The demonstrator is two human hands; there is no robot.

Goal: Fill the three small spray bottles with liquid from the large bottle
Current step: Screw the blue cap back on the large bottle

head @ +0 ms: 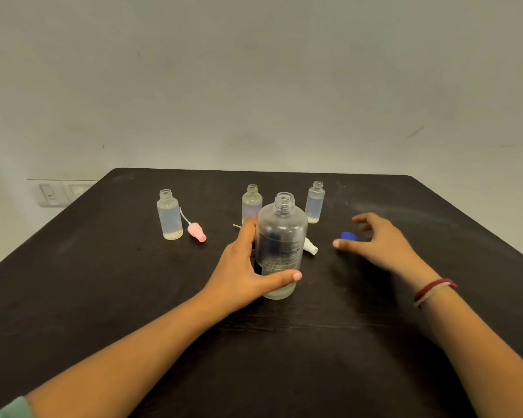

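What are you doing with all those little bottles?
A person is filling small spray bottles. The left hand grips the large bottle, which stands upright and uncapped on the dark table, nearly empty. The open right hand hovers by the blue cap. The left small bottle, middle small bottle and right small bottle all stand open with liquid inside. A pink spray top and a white spray top lie on the table.

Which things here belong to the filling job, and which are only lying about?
Job: large bottle (in left hand), left small bottle, middle small bottle, right small bottle, pink spray head, white spray head, blue cap.
Not part: wall switch plate.
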